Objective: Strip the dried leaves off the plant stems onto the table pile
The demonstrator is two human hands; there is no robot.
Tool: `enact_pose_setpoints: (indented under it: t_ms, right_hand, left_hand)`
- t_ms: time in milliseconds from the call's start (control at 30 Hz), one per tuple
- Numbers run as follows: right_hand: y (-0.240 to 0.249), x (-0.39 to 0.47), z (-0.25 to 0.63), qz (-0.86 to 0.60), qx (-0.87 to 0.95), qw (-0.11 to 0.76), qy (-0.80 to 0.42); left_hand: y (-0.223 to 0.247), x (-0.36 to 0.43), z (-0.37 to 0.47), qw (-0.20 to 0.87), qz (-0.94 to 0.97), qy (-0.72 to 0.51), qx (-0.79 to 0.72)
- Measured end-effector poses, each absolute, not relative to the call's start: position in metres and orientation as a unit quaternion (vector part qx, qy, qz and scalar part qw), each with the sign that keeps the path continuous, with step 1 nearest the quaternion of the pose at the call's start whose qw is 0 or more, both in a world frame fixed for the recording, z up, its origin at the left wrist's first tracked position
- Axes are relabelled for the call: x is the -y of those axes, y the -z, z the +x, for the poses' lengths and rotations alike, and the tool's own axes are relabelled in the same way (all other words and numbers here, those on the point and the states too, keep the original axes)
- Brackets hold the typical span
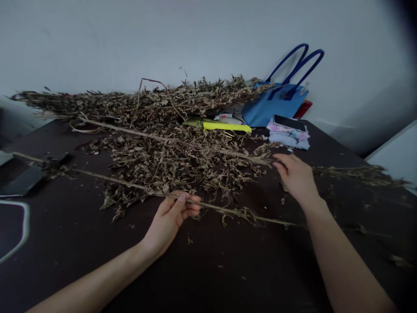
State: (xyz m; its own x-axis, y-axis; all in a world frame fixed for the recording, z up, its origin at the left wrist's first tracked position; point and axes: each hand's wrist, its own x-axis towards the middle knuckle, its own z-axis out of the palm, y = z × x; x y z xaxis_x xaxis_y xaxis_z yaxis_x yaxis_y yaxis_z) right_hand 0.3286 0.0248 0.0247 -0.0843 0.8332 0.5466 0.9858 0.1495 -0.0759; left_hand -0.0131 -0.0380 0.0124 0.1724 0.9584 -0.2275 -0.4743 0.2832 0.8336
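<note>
My left hand is closed around a long dried plant stem, thumb on top and fingers beneath. That stem slants across the front of the table, with a few withered leaves on it. Farther right, my right hand has thumb and fingertips pinched at a second, thicker dried stem, whose leafy part reaches past the hand to the right. Between and behind the stems lies a loose heap of crumpled dry leaves.
A large bundle of dried leafy stalks lies along the wall. Near it are a yellow-handled tool, a blue bag and a phone on folded cloth. Dark flat objects sit at the left of the dark table.
</note>
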Motion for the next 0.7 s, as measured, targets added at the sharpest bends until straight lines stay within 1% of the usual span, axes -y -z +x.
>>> enact_pose_setpoints:
  t_ms: [133,233,400,500,567,700]
  right_hand:
    - [-0.019,-0.028,0.328,-0.607,0.757,0.231,0.077]
    - [-0.016,-0.028,0.326,-0.575,0.794,0.195,0.017]
    - [-0.014,-0.027,0.321,-0.553,0.82,0.145,-0.027]
    - [-0.024,-0.023,0.326,-0.553,0.819,0.147,-0.041]
    - [-0.035,-0.018,0.338,-0.592,0.787,0.168,-0.035]
    - [-0.054,-0.006,0.386,-0.759,0.615,0.212,0.022]
  left_hand:
    - [-0.014,0.042,-0.011,0.706,0.322,-0.501,-0.382]
    - [-0.014,0.042,-0.012,0.703,0.324,-0.505,-0.382]
    - [-0.014,0.037,-0.015,0.699,0.317,-0.524,-0.368]
    - [-0.015,0.034,-0.017,0.691,0.309,-0.542,-0.365]
    - [-0.017,0.031,-0.019,0.688,0.306,-0.548,-0.364]
    - [-0.019,0.026,-0.021,0.68,0.298,-0.559,-0.371]
